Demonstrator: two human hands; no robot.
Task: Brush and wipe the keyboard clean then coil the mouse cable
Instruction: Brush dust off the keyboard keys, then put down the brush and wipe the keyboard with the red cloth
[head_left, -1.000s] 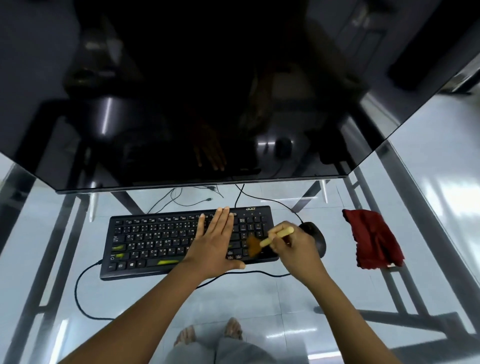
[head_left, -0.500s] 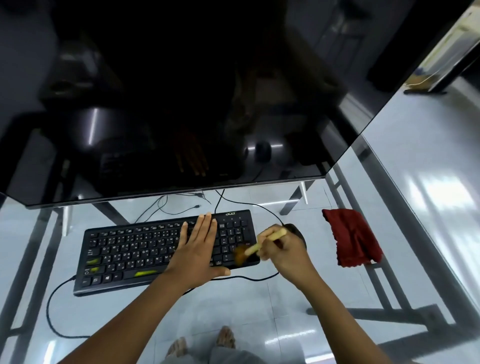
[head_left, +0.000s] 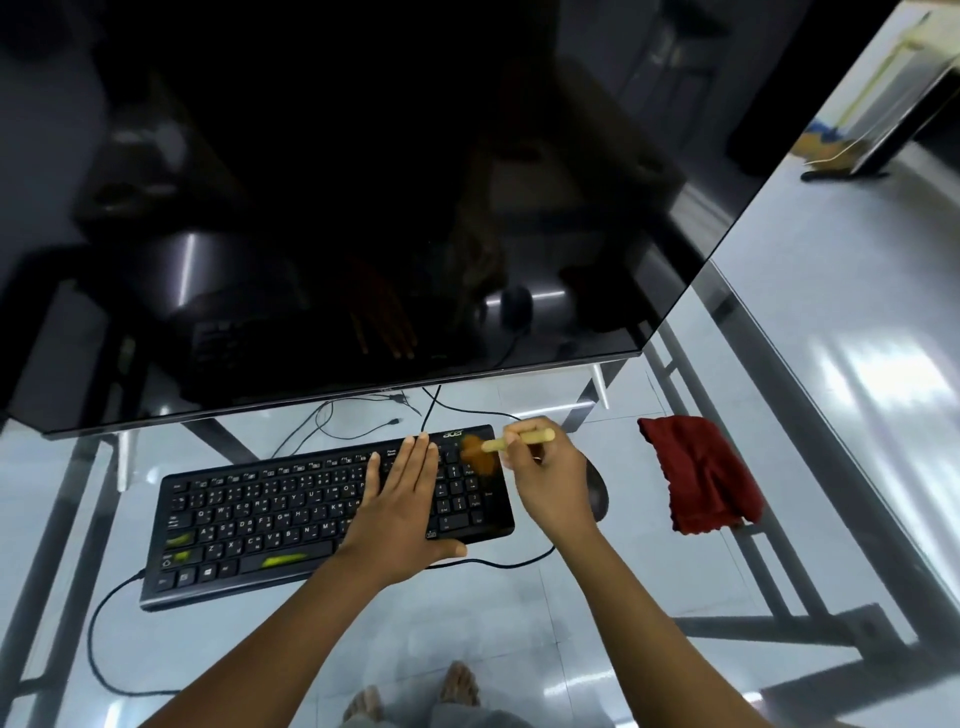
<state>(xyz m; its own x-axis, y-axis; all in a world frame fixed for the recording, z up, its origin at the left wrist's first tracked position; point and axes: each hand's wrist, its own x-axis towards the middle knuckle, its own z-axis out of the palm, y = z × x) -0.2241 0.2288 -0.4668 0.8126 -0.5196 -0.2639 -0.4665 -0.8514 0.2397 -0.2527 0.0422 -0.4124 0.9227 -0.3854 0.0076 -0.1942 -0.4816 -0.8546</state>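
A black keyboard (head_left: 260, 514) lies on a glass desk, with yellow-green smears on its lower left keys. My left hand (head_left: 402, 512) lies flat on its right half, fingers straight. My right hand (head_left: 548, 480) grips a small brush (head_left: 498, 446) by its pale wooden handle; the brown bristles touch the top right corner of the number pad. The black mouse (head_left: 597, 493) sits right of the keyboard, mostly hidden behind my right hand. Its black cable (head_left: 514, 563) runs along the keyboard's front edge.
A crumpled red cloth (head_left: 701, 478) lies to the right of the mouse. A large dark monitor (head_left: 363, 208) hangs over the back of the glass desk (head_left: 519, 623). Loose cables (head_left: 337, 426) lie behind the keyboard, and another cable (head_left: 96, 639) loops at the front left.
The brush has moved from the lower right of the number pad up to its top right corner. My left hand stays flat on the keys. The camera has shifted.
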